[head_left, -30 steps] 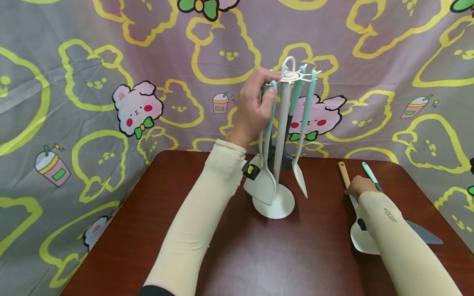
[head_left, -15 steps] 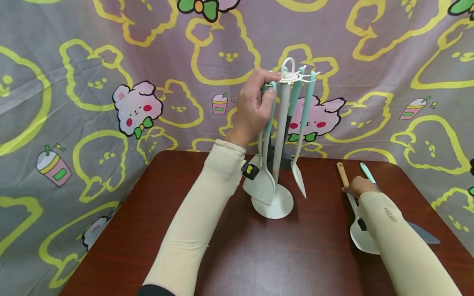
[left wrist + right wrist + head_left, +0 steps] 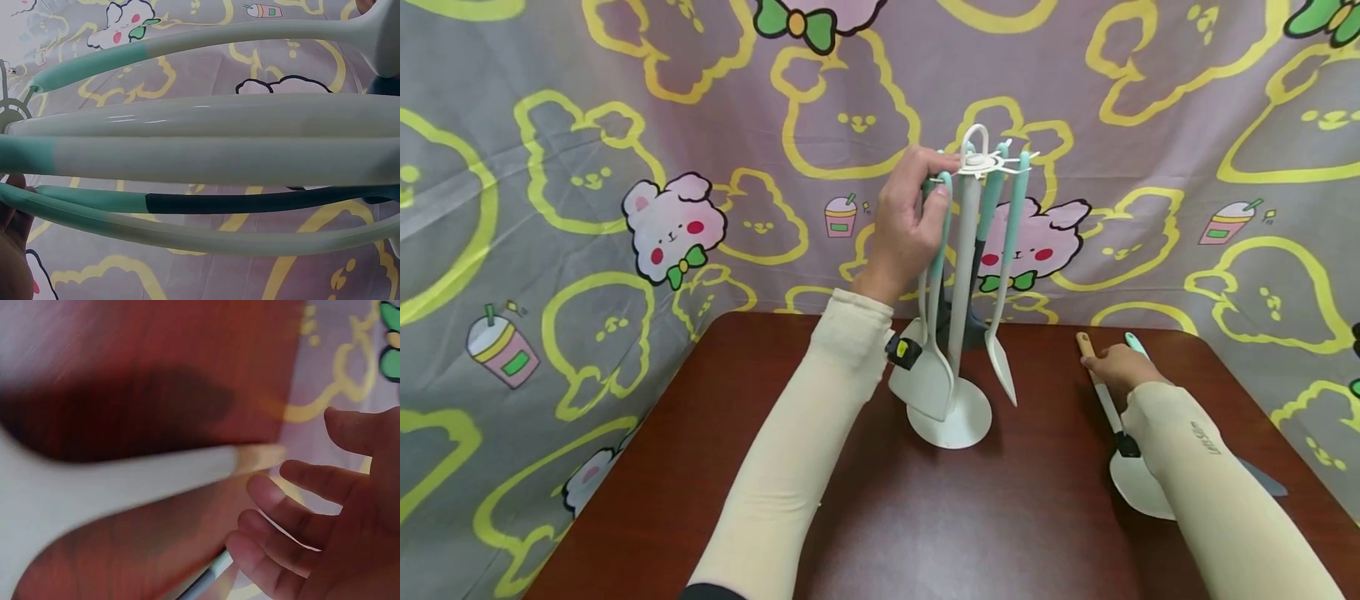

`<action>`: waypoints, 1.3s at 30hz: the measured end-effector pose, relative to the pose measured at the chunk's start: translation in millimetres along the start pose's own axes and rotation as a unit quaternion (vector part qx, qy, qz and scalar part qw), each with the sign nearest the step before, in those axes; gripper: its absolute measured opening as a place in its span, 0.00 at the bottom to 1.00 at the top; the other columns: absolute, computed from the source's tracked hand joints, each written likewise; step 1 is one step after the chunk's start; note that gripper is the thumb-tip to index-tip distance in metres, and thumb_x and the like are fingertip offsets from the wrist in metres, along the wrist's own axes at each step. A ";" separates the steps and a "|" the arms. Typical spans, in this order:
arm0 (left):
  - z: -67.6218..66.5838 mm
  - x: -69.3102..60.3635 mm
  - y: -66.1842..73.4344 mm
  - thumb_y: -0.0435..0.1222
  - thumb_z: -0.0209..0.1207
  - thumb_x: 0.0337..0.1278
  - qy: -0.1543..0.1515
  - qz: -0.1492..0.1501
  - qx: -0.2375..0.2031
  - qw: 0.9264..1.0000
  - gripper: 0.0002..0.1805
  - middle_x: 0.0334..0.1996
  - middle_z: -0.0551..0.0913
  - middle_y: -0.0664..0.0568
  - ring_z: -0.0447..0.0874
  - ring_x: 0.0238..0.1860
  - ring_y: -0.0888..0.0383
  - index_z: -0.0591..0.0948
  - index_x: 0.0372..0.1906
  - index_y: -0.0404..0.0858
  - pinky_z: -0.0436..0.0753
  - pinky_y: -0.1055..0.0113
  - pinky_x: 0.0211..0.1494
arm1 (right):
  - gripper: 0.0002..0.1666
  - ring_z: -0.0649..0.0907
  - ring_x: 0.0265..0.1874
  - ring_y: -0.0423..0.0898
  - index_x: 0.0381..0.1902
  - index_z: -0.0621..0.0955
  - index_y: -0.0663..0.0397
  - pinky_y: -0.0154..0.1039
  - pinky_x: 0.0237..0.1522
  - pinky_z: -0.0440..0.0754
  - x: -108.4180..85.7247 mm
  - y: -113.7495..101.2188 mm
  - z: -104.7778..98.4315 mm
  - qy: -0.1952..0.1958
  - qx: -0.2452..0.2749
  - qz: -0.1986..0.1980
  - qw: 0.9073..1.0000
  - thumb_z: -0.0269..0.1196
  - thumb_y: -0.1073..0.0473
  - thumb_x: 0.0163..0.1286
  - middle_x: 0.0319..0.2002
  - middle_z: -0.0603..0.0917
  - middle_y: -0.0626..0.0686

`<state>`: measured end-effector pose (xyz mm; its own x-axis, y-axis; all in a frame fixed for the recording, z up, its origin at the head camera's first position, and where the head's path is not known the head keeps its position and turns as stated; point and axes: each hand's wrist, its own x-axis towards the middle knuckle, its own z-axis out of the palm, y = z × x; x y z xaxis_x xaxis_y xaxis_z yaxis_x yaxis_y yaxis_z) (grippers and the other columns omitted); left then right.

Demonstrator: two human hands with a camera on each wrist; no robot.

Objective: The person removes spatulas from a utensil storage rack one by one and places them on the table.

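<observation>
A white utensil rack [image 3: 967, 267] stands upright with several mint-handled utensils hanging from its top ring. My left hand [image 3: 904, 218] grips the rack at its top left, thumb against the mint handle of a white turner [image 3: 925, 383]. In the left wrist view only part of that left hand [image 3: 15, 231] shows behind the handles. On the right of the table lies a white spatula with a wooden handle [image 3: 1095, 367]. My right hand [image 3: 1123, 367] is over this handle; in the right wrist view its fingers [image 3: 294, 512] are spread, with nothing held.
A mint-handled utensil [image 3: 1135, 342] with a grey head lies beside the spatula, largely hidden by my right forearm. A white spoon-like utensil [image 3: 1002, 371] hangs on the rack's right side. Patterned cloth [image 3: 760, 125] hangs behind the brown table [image 3: 1000, 525].
My right hand has shifted slightly up along the wooden handle, toward its far end, with the wrist turning. The left hand keeps its grip on the rack. The head view has tilted a little.
</observation>
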<state>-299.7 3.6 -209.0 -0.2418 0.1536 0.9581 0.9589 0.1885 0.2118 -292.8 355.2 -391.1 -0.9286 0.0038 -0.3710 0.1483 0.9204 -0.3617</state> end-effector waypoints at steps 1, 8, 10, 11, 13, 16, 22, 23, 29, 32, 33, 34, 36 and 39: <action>-0.2 -0.1 -0.3 0.29 0.45 0.58 0.000 0.001 0.001 1.000 0.15 0.45 0.81 0.37 0.81 0.52 0.48 0.78 0.44 0.27 0.76 0.70 0.55 | 0.44 0.70 0.62 0.76 0.69 0.59 0.82 0.64 0.59 0.75 -1.3 -3.1 -1.7 0.005 0.012 -0.006 1.000 0.43 0.42 0.78 0.66 0.64 0.80; -1.1 -0.9 -1.4 0.29 0.45 0.58 0.003 0.008 -0.004 1.000 0.15 0.44 0.82 0.37 0.82 0.54 0.48 0.79 0.44 0.27 0.75 0.71 0.60 | 0.44 0.62 0.67 0.78 0.71 0.61 0.74 0.69 0.65 0.66 -9.2 -24.0 -13.6 0.059 0.056 -0.039 0.996 0.40 0.38 0.78 0.69 0.60 0.78; -1.3 -1.2 -1.6 0.29 0.45 0.58 0.004 0.009 -0.007 1.000 0.14 0.44 0.82 0.37 0.82 0.54 0.48 0.79 0.44 0.27 0.76 0.70 0.59 | 0.44 0.63 0.66 0.77 0.71 0.62 0.72 0.69 0.65 0.66 -11.8 -32.2 -16.8 0.077 0.064 -0.049 0.994 0.41 0.38 0.78 0.69 0.62 0.77; -1.4 -1.0 -1.6 0.29 0.45 0.58 0.005 0.008 -0.007 1.000 0.14 0.44 0.82 0.37 0.82 0.54 0.48 0.79 0.44 0.27 0.76 0.70 0.59 | 0.43 0.65 0.66 0.76 0.71 0.63 0.71 0.68 0.64 0.67 -13.5 -36.8 -18.6 0.090 0.066 -0.057 0.992 0.41 0.38 0.78 0.69 0.64 0.77; -1.4 -0.6 -1.4 0.29 0.45 0.58 0.007 0.007 -0.006 1.000 0.14 0.44 0.82 0.37 0.82 0.53 0.48 0.79 0.44 0.27 0.76 0.70 0.58 | 0.42 0.68 0.65 0.74 0.70 0.65 0.70 0.67 0.64 0.68 -17.2 -46.1 -22.1 0.110 0.072 -0.076 0.988 0.41 0.39 0.78 0.67 0.67 0.75; -1.3 -0.1 -1.0 0.29 0.45 0.58 0.007 0.006 -0.006 1.000 0.14 0.44 0.81 0.37 0.82 0.53 0.48 0.79 0.43 0.27 0.76 0.70 0.58 | 0.39 0.72 0.62 0.70 0.70 0.67 0.67 0.65 0.62 0.71 -24.9 -59.0 -26.3 0.129 0.105 -0.101 0.981 0.42 0.40 0.78 0.66 0.70 0.73; -0.4 -0.4 -0.6 0.29 0.45 0.58 0.004 0.000 0.001 1.000 0.15 0.44 0.82 0.38 0.81 0.53 0.49 0.78 0.44 0.28 0.76 0.70 0.57 | 0.35 0.74 0.62 0.66 0.69 0.70 0.61 0.64 0.61 0.72 -39.8 -78.4 -29.4 0.157 0.158 -0.143 0.964 0.45 0.41 0.78 0.67 0.72 0.69; -0.3 -0.3 -0.6 0.29 0.45 0.58 0.004 0.000 0.002 1.000 0.15 0.45 0.82 0.38 0.81 0.53 0.49 0.78 0.44 0.28 0.76 0.70 0.57 | 0.35 0.74 0.61 0.65 0.69 0.71 0.60 0.62 0.60 0.73 -42.5 -82.1 -29.9 0.164 0.159 -0.151 0.962 0.45 0.40 0.78 0.66 0.73 0.68; -0.1 -0.1 -1.4 0.29 0.45 0.58 0.005 0.006 -0.002 1.000 0.15 0.44 0.82 0.37 0.81 0.52 0.48 0.78 0.44 0.27 0.76 0.68 0.56 | 0.29 0.80 0.49 0.56 0.66 0.75 0.54 0.42 0.46 0.77 -60.1 -106.4 -32.8 0.196 0.158 -0.201 0.947 0.47 0.43 0.78 0.59 0.80 0.63; -0.5 0.0 -1.5 0.29 0.45 0.57 0.007 0.011 -0.003 1.000 0.15 0.44 0.82 0.37 0.82 0.52 0.48 0.79 0.43 0.27 0.76 0.68 0.55 | 0.27 0.80 0.48 0.55 0.65 0.75 0.53 0.35 0.43 0.78 -68.3 -116.7 -34.5 0.204 0.169 -0.224 0.938 0.49 0.45 0.78 0.58 0.80 0.62; -0.7 -0.1 -1.4 0.29 0.45 0.57 0.008 0.011 -0.004 1.000 0.15 0.44 0.82 0.37 0.82 0.51 0.48 0.79 0.43 0.27 0.76 0.68 0.55 | 0.26 0.80 0.48 0.54 0.65 0.75 0.53 0.34 0.42 0.78 -71.2 -119.9 -34.9 0.207 0.171 -0.230 0.935 0.49 0.46 0.78 0.58 0.80 0.62; -0.9 0.0 -1.2 0.29 0.45 0.57 0.007 0.012 -0.004 1.000 0.15 0.44 0.82 0.38 0.81 0.51 0.48 0.79 0.43 0.27 0.76 0.68 0.55 | 0.26 0.80 0.46 0.54 0.65 0.75 0.53 0.33 0.41 0.78 -74.1 -123.1 -35.3 0.210 0.175 -0.236 0.932 0.49 0.46 0.78 0.57 0.80 0.62; -1.3 0.0 -0.8 0.29 0.45 0.57 0.007 0.012 -0.005 1.000 0.15 0.44 0.82 0.38 0.81 0.51 0.48 0.79 0.43 0.27 0.76 0.68 0.55 | 0.25 0.80 0.44 0.53 0.65 0.76 0.53 0.31 0.38 0.78 -80.1 -129.0 -35.7 0.219 0.178 -0.247 0.927 0.50 0.47 0.78 0.57 0.80 0.61; -1.5 0.7 -0.8 0.29 0.45 0.57 0.007 0.012 -0.007 1.000 0.15 0.44 0.82 0.37 0.81 0.51 0.48 0.79 0.43 0.27 0.76 0.68 0.55 | 0.25 0.79 0.41 0.45 0.66 0.75 0.51 0.30 0.36 0.77 -88.8 -137.5 -36.5 0.227 0.191 -0.257 0.920 0.51 0.47 0.77 0.57 0.80 0.59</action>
<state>-300.4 2.1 -208.3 -0.2172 0.1436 0.9655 0.9665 0.1705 0.1920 -243.1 242.6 -277.2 -0.9428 -0.1516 0.2970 -0.3224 0.6423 -0.6953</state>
